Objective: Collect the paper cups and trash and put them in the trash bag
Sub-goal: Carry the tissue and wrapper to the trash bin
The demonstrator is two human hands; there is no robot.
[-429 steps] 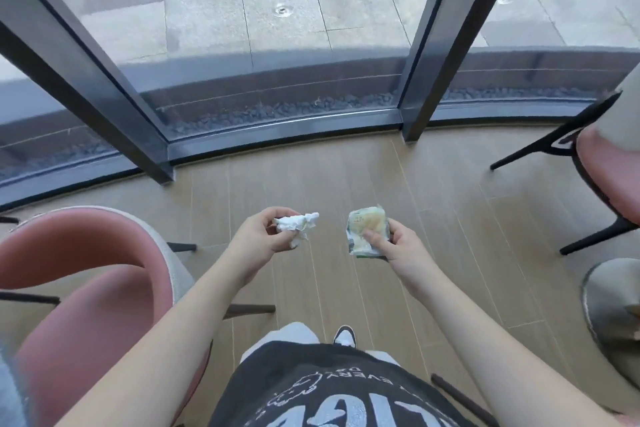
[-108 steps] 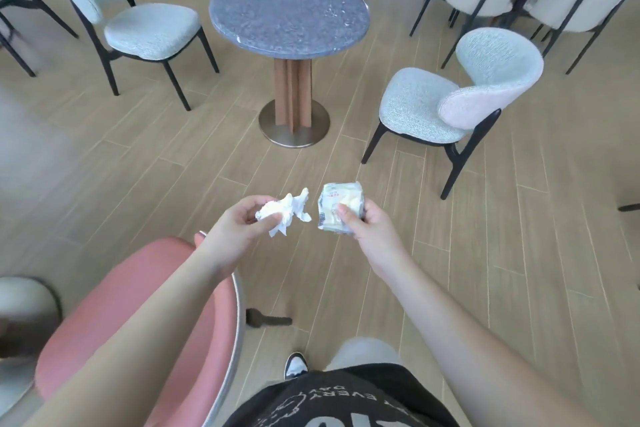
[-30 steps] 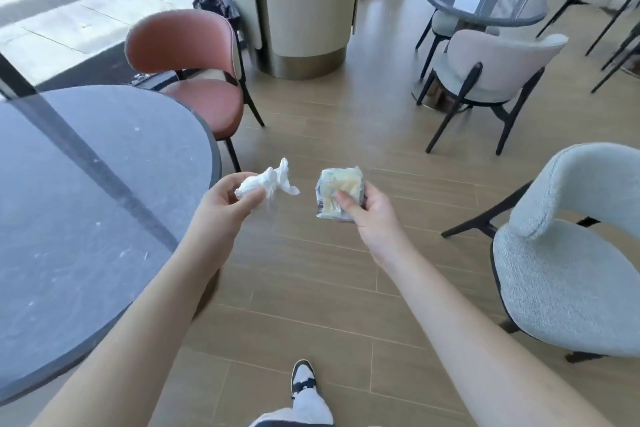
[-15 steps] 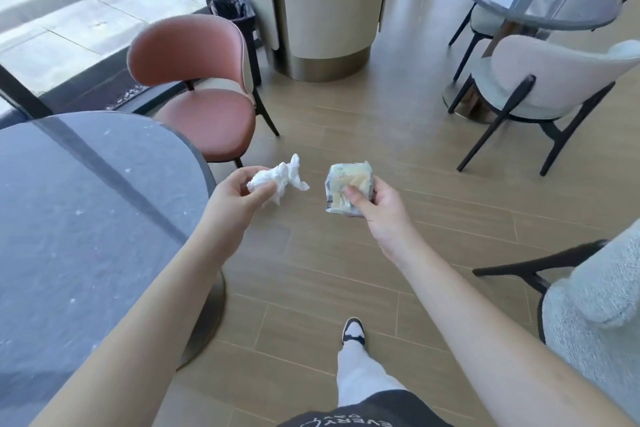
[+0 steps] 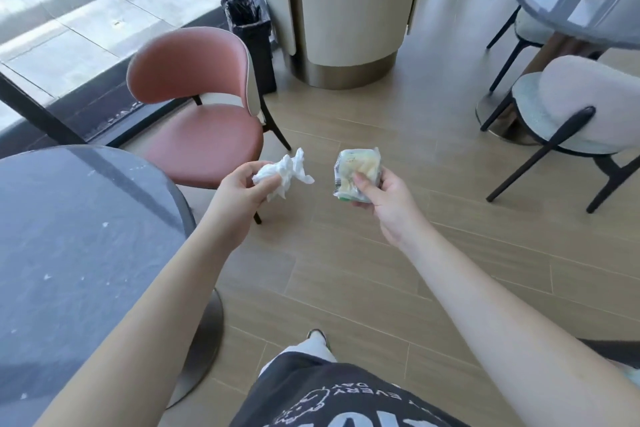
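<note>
While held out over the wood floor (image 5: pixel 346 270), left hand (image 5: pixel 239 198) pinching a crumpled white tissue (image 5: pixel 284 173), grip clamped on it; right hand (image 5: pixel 384 201) curled round a clear snack wrapper (image 5: pixel 355 172), thumb pressed on its face. Ahead, black-lined trash bin (image 5: pixel 251 35) standing behind a pink chair (image 5: pixel 204 107), beside a cream column (image 5: pixel 346 10). Dark round bench (image 5: pixel 69 236) at left.

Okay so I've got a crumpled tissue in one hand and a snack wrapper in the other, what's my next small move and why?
Probably walk on toward the black-lined bin behind the pink chair. The left hand pinches the crumpled tissue and the right hand grips the snack wrapper, so both are full, and the bin looks too far to drop them in from here.
</note>
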